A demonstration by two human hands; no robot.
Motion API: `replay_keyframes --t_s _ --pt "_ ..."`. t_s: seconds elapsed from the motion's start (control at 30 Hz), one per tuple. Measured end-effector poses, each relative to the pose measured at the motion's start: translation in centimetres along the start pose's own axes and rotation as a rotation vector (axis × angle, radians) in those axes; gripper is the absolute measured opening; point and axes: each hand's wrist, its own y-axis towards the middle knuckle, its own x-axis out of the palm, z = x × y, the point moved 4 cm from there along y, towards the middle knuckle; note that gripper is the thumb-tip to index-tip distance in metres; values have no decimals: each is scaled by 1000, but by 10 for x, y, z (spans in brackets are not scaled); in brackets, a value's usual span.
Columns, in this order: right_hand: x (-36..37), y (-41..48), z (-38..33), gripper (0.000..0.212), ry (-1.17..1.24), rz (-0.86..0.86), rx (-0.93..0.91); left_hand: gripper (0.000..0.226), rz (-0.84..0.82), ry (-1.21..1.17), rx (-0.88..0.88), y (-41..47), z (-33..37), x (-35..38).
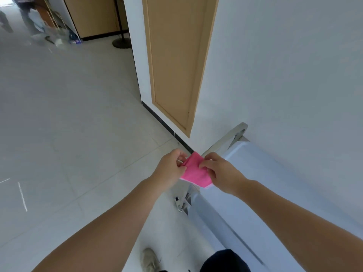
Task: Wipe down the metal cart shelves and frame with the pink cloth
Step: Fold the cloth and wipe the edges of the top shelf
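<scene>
While left hand (170, 168) and right hand (221, 173) fingers (205, 163) pinch pink cloth (193, 172), likely folding it, cart (275, 183) sits 4 o'clock.

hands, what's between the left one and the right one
The pink cloth spans the gap in the head view. The left hand and right hand each pinch one side of it.

A white wall (284, 65) carries a tan wooden door (172, 65), with a dark baseboard (167, 126) below. Pale floor tiles (68, 114) run toward a wooden cabinet (92, 14) and a black stand (121, 43).
</scene>
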Motion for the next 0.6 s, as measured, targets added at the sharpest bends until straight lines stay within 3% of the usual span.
replay_keyframes --t_s 0.13,0.5,0.6 --pt "5 12 10 30 -39 5 93 27 -50 19 43 30 -5 4" --pt "18 71 74 22 -184 58 26 26 -90 139 71 89 -18 16" --pt "31 74 89 40 -380 -23 45 36 -86 169 9 91 -36 8"
